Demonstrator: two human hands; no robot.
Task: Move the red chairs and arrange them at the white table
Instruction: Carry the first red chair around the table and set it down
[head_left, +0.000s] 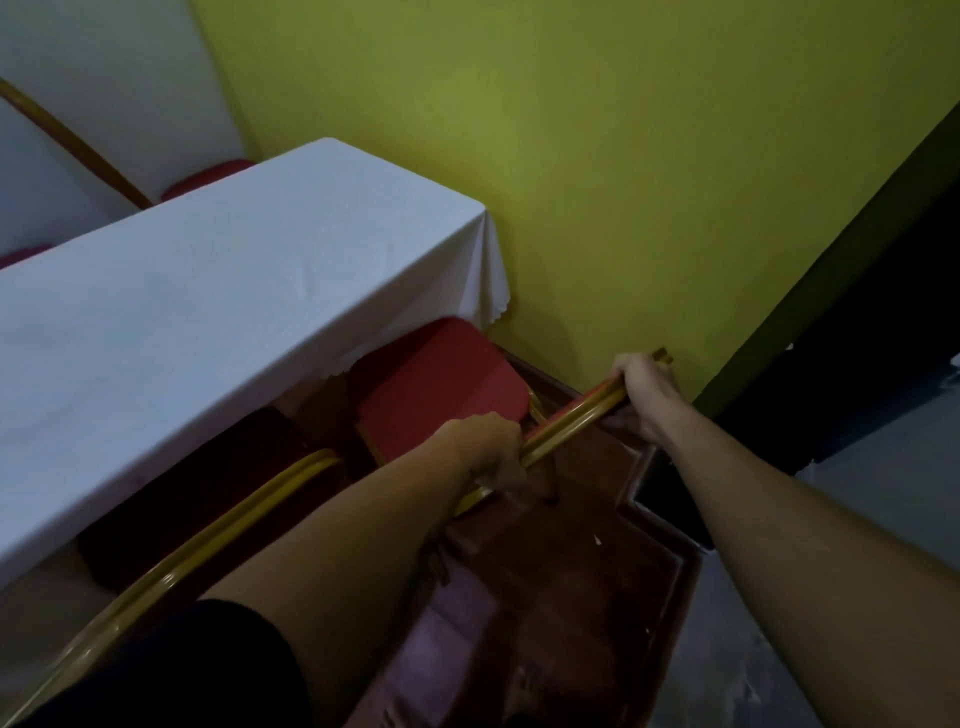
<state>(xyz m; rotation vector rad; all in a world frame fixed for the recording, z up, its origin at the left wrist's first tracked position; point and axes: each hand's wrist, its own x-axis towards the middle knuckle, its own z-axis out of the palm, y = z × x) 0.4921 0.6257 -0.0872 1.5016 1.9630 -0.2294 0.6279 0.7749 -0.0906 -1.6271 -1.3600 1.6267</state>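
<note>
Both hands grip the gold top rail of a red chair at the counter's near right corner. Left hand is closed around the rail's lower end; right hand is closed around its upper end, near the green wall. The chair's red seat sits just beside the counter's near edge, its far part tucked beneath the hanging white cloth.

A second chair stands to the left along the same edge — gold rail curved, dark red seat in shadow under the cloth. Two more red seats show beyond the counter's far edge, by a white wall.

Floor under the chairs is a dark red-brown raised platform; grey floor lies to the right of it.
</note>
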